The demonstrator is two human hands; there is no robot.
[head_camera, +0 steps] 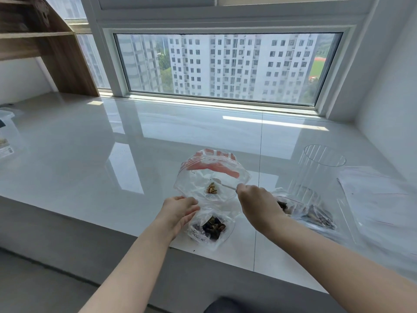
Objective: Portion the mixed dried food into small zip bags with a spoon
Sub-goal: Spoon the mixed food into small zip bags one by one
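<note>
A large clear zip bag (198, 177) with red print stands open on the white sill, near its front edge. My right hand (257, 202) grips a clear plastic spoon (223, 183) whose bowl, loaded with tan dried food (212, 188), sits inside that bag's mouth. My left hand (180, 211) holds the bag's near edge together with a small zip bag (209, 229) lying below it, which contains dark dried pieces. Another small filled bag (316, 216) lies to the right of my right hand.
A tall clear plastic cup (320, 170) stands right of the bags. A stack of flat zip bags (379, 199) lies at the far right. A clear container (6, 134) stands at the left edge. The sill's front edge (112, 227) drops off close to me.
</note>
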